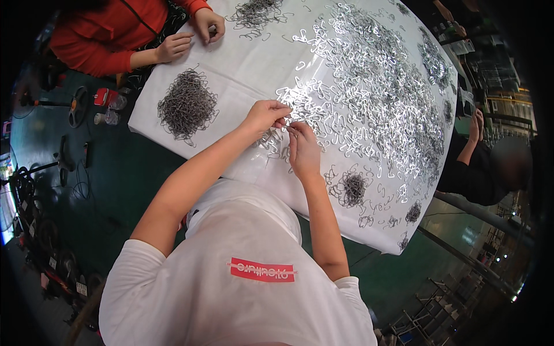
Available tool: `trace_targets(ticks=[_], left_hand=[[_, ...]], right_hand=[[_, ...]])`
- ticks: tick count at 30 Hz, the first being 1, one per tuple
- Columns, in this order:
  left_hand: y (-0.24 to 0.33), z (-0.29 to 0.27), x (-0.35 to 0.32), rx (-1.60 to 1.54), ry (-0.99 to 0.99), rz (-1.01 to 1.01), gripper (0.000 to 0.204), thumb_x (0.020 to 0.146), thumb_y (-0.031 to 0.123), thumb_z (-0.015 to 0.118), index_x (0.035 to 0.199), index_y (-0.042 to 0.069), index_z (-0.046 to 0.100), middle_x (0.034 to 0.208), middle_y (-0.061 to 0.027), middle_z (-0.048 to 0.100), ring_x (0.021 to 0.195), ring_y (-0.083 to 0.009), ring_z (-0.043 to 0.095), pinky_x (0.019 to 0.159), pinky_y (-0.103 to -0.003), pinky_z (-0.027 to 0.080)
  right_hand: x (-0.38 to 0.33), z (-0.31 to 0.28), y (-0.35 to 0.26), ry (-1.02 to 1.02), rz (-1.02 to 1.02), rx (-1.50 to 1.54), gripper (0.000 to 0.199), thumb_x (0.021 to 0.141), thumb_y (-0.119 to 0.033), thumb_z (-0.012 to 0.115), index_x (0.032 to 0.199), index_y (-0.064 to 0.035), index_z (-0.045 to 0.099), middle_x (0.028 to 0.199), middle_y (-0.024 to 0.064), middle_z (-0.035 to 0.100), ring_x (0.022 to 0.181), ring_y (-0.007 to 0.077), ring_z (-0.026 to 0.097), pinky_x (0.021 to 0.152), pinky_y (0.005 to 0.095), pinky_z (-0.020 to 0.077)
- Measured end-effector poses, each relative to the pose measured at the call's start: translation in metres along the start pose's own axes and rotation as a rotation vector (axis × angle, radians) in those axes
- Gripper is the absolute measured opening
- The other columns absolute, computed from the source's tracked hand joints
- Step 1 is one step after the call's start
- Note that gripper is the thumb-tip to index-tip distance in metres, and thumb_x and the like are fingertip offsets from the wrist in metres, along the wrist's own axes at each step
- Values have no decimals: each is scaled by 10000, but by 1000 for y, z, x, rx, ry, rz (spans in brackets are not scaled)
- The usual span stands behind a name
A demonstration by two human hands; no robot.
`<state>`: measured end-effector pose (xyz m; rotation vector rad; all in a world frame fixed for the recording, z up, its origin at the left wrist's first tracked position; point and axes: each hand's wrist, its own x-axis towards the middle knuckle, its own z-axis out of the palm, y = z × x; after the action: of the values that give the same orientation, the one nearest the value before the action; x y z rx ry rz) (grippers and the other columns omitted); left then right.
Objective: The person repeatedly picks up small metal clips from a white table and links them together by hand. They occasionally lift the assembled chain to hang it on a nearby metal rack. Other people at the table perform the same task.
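Observation:
Both my hands are closed in a pinch, close together over the near edge of a white-covered table [242,86]. My left hand [265,117] is bent inward, its fingertips almost meeting those of my right hand [304,147]. Whatever is between the fingers is too small to make out. Beneath and beyond them spread shiny bent-wire hooks [375,75], loose and overlapping. A dense heap of darker wire hooks [187,104] lies left of my hands. Right of my right hand sits a smaller dark pile [353,189] with loose hooks around it.
Across the table's left corner, a person in a red sleeve [104,34] rests both hands at the edge, near another hook pile [257,12]. Someone in dark clothing [476,167] stands at the right. More small piles [413,212] line the right edge. A fan [78,106] stands on the green floor.

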<state>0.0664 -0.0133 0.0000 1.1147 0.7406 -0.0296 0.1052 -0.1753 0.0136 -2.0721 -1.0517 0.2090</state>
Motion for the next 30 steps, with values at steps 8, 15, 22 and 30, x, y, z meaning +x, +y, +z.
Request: trace_targets(ticks=[8,15,22,30], left_hand=[[-25,-24,-16,1056,33,456,165,794,182,652,911,81,709,1101,-34,612,1118,-248,474,877,-380,437],[-26,-27,-23,681,-116,329,125,818,122,651,927,62,668,866,-22,651,769,-135,594,695,-266,482],[-19,-34,-17,141,-372,107,158,889,106,601,1017,15,592,896,-46,649,778,-98,609,670,-233,499],[-19,-33,-27,-218,-458,-139,406,859,94,643,1225,22,484,1008,-85,608,873,-139,615,743,-265,521]], right_hand=[[-5,-12,13,61,342,53,274,938,-147,447,1037,7,650,1209,66,564,1070,237,565,928,305,415],[-12,-9,7,-147,267,489,386,953,-289,449,1000,36,651,1227,104,554,1083,212,540,927,309,397],[4,-19,-1,-278,293,441,294,955,-214,470,956,-10,681,1083,78,564,914,200,561,805,301,441],[11,-28,-3,-233,267,471,289,942,-171,459,922,23,673,989,72,570,860,185,553,789,298,438]])
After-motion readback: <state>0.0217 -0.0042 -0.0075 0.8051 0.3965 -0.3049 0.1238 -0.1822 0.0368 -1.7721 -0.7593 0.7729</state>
